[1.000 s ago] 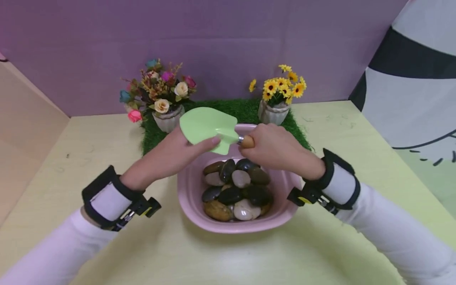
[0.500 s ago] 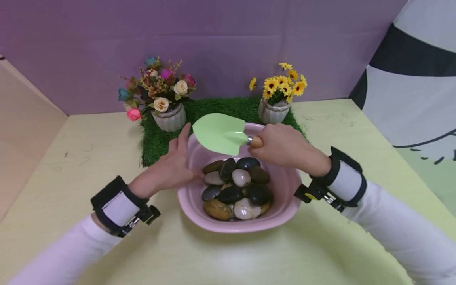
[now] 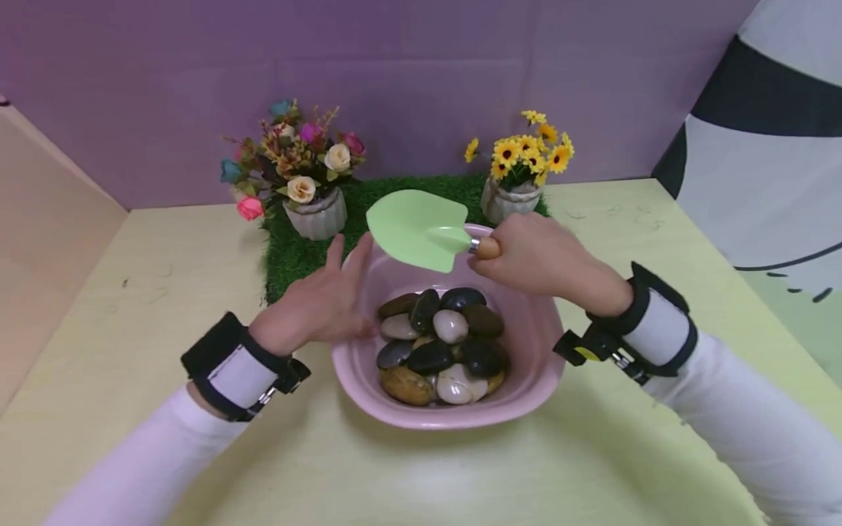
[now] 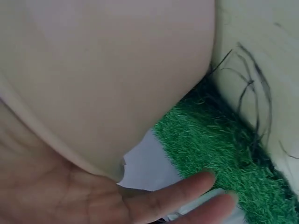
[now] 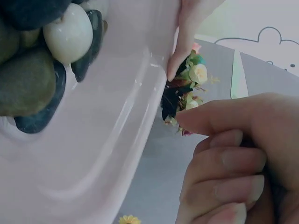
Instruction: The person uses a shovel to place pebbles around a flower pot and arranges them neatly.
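Note:
A light green garden trowel (image 3: 417, 230) with a short wooden handle (image 3: 488, 248) is raised over the back of a pink basin (image 3: 447, 418). My right hand (image 3: 539, 252) grips its handle, fingers curled; the blade points left. Several smooth dark, brown and white stones (image 3: 430, 358) lie in the basin. At the basin's left rim is my left hand (image 3: 325, 299), its fingers stretched forward outside the wall and the thumb at the rim. From the left wrist, the palm (image 4: 56, 196) sits against the basin's outer side with straight fingers (image 4: 173, 196).
Behind the basin, a patch of artificial grass (image 3: 289, 256) carries a pot of mixed flowers (image 3: 316, 215) at left and a pot of yellow flowers (image 3: 511, 201) at right. A purple backdrop (image 3: 408, 88) rises behind the pale table (image 3: 197, 292).
My left hand has let go of the trowel blade and come down to the basin's left rim. The right hand has shifted slightly right with the trowel.

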The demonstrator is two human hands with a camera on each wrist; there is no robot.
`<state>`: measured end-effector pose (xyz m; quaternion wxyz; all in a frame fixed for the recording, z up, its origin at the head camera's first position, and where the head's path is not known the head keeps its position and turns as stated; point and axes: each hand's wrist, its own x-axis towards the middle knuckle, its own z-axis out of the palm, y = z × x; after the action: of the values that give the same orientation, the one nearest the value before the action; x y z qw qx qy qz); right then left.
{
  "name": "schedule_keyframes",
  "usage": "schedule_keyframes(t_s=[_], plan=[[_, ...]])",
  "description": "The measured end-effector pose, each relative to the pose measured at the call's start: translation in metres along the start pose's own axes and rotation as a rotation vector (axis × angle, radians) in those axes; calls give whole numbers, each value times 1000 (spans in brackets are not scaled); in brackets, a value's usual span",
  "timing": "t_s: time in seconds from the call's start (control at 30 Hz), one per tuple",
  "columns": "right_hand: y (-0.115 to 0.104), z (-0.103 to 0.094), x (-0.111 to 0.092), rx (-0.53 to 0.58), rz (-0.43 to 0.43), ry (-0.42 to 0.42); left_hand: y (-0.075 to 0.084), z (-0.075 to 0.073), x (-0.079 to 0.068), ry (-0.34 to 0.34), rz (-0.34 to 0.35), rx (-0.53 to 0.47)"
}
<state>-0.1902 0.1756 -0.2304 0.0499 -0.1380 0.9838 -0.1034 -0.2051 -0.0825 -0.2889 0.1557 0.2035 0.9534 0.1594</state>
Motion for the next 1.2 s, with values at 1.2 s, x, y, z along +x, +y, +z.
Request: schedule_keyframes(t_s=[1.2], plan=[[33,-7,1,-11,104,-49,1,0,24,36,32,-113]])
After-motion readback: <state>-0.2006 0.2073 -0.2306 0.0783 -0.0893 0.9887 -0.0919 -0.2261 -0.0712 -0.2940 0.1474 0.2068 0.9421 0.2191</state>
